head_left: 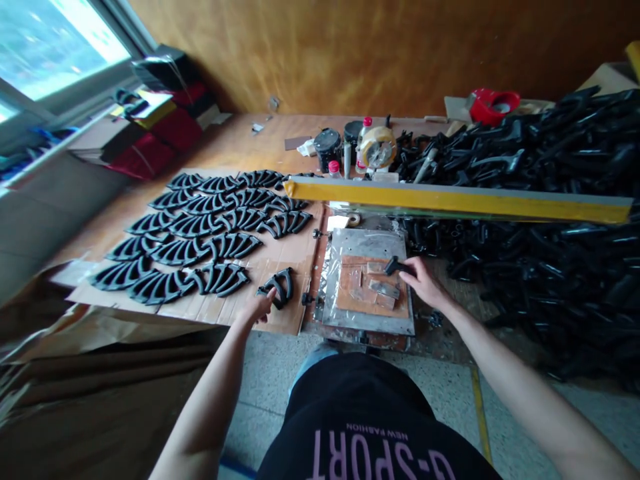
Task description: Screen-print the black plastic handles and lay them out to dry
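My left hand (257, 307) rests at the front of a brown cardboard sheet (285, 323), its fingers gripping a black moulded plastic part (280, 288). My right hand (425, 283) pinches a smaller black plastic part (395, 266) above a metal plate (367, 243). On that plate lies an orange pad (353, 303) with several small metal pieces on it. Neat overlapping rows of black curved parts (185, 230) cover the cardboard to the left. The held parts partly hide my fingers.
A huge heap of black parts (530, 150) fills the right side, under a long yellow-and-grey bar (450, 201). Bottles, a tape roll (379, 148) and a red dispenser (493, 105) stand along the wooden table (240, 140). A window (55, 47) lies far left.
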Tool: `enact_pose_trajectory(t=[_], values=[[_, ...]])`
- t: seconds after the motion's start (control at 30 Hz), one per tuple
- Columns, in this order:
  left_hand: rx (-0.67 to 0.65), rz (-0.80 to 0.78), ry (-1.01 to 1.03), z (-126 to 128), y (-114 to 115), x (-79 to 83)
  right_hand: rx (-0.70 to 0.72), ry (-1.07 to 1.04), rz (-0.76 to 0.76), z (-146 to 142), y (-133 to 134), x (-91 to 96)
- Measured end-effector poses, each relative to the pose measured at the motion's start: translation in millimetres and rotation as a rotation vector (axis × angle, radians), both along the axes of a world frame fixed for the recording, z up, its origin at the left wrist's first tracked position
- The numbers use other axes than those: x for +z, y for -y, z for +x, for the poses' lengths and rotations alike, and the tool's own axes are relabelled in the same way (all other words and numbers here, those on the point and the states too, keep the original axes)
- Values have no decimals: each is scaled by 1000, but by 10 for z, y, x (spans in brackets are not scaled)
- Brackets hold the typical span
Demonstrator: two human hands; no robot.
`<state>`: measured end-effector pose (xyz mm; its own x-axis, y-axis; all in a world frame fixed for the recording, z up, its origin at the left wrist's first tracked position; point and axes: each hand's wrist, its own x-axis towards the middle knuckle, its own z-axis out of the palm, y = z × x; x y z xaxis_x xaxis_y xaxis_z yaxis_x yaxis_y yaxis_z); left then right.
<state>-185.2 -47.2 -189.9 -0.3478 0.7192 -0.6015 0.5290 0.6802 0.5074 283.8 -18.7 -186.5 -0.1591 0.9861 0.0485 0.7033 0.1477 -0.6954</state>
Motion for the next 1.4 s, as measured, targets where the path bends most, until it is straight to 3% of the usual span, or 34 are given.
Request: enact_pose_trajectory(t=[0.07,0.13,0.17,0.23,0.3,0.37,0.43,0.53,0.63,0.7,0.8,0.9,1.03,1.17,1.27,1.33,1.4], values=[[-55,26,25,106,-192,251,153,98,16,-303,42,60],[-105,157,99,341,-412,588,234,262,89,-529,46,73],[-126,257,159,503,-519,780,265,343,140,-606,37,71],[-147,626,411,874,-694,1177,310,466,239,-697,20,64],[-136,806,635,1228,-781,1520,312,523,302,-726,28,71],[-137,857,749,1477,-760,1737,263,526,313,-698,63,100],[-132,870,761,1579,-635,1796,183,526,290,-584,101,149],[-99,820,679,1516,-317,1613,-15,592,242,-219,85,262],[-96,603,588,1391,7,1195,-200,629,216,165,-68,434],[-93,465,575,1352,150,851,-250,564,262,220,-229,582],[-96,382,531,1358,223,387,-164,442,399,-99,-487,802],[-126,382,447,1367,195,122,45,454,373,-598,-632,901],[-127,354,422,1347,162,21,281,539,221,-900,-422,781],[-146,344,433,1343,172,-7,530,568,309,-747,66,671],[-137,342,435,1354,181,-11,704,518,349,-603,216,725],[-127,340,423,1359,182,0,717,490,316,-583,161,771],[-122,348,410,1360,182,20,617,478,315,-622,78,770]])
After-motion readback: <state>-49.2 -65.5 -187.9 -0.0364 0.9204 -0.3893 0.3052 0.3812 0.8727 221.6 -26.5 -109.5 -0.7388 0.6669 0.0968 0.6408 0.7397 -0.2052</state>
